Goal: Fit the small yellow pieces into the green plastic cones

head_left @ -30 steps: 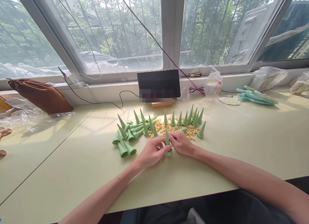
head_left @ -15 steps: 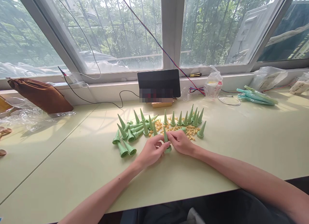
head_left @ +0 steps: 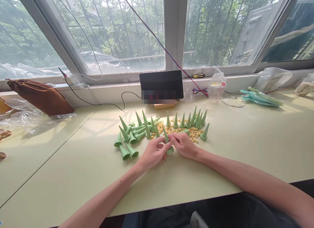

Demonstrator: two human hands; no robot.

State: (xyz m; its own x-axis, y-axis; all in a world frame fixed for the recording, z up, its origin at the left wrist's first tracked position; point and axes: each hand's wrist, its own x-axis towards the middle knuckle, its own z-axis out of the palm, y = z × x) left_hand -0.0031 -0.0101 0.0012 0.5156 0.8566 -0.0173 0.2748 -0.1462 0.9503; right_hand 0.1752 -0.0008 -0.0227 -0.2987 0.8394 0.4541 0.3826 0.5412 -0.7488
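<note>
A green plastic cone spike (head_left: 165,135), point up and leaning a little left, is held near its collar between the thumb and fingers of my left hand (head_left: 154,151). My right hand (head_left: 183,144) is closed in a pinch against the right side of that spike. Whatever is between its fingertips is hidden. Small yellow tube-like pieces (head_left: 195,133) lie scattered just beyond both hands. Behind them stands a row of upright green cone spikes (head_left: 183,121). More green spikes (head_left: 133,152) lie on their sides to the left, some showing their hollow ends.
At the back of the table (head_left: 216,175) a dark tablet (head_left: 161,84) leans above a small cardboard box (head_left: 165,106). A brown drawstring bag (head_left: 41,96) stands at left. A bagged cup (head_left: 217,87), a white cable (head_left: 233,102) and teal items (head_left: 260,98) sit at back right.
The spike in my left hand has tipped slightly, its point shifting left. My right hand keeps its pinch beside it, almost unmoved. The other spikes and yellow pieces look the same.
</note>
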